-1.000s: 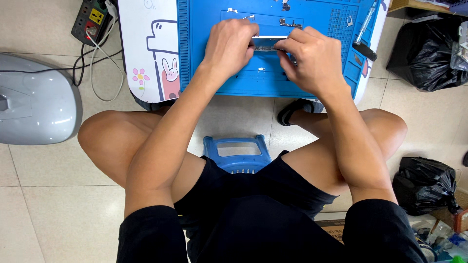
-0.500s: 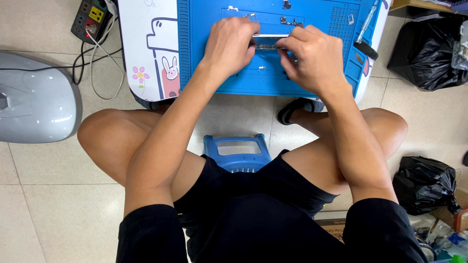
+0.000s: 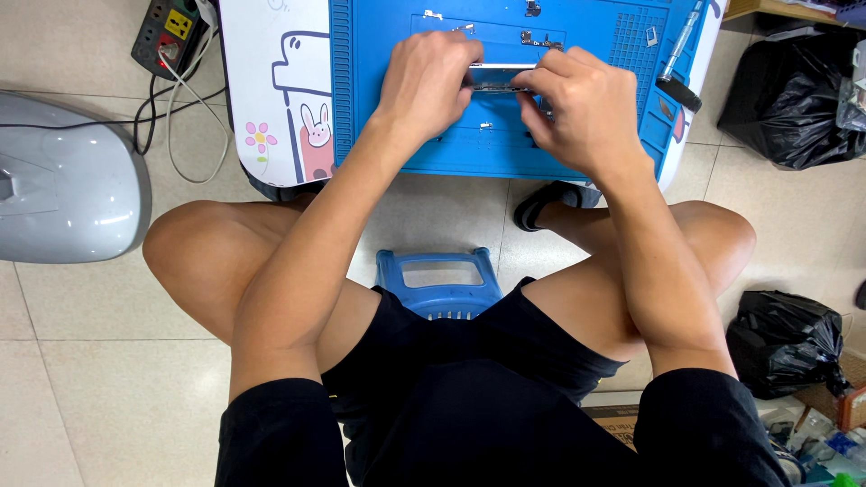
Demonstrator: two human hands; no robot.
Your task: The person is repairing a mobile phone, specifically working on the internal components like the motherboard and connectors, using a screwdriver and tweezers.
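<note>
Broadly, by descending size:

1. Floor of pale tiles [image 3: 108, 388]; a person sits low on a blue plastic stool [image 3: 439, 284], knees apart.
2. Grey domed appliance [image 3: 63, 180], on the floor well to the person's left.
3. Small white table [image 3: 271, 99] with cartoon pictures, partly covered by a blue work mat [image 3: 379, 135]. The mat has moulded compartments along its far and right edges; a few small metal brackets [image 3: 539, 39] and tiny parts lie there, too small to identify.
4. Black plastic bags: one [image 3: 794, 99] beside the table, one [image 3: 785, 338] by the right knee. Contents hidden.
5. Power strip [image 3: 167, 36] with cables, far left.
6. Slim tool with a black head [image 3: 677, 54], lying on the mat's right edge.
7. Thin silvery flat device [image 3: 498, 77], held just above the middle of the mat, between both hands. Left hand [image 3: 424, 86] is curled closed on its left end; right hand [image 3: 586, 113] is closed round its right end, fingertips pinching the near edge. Judged light, stiff but thin, likely fragile and smooth-sided; best held by the long edges, not the flat face.
</note>
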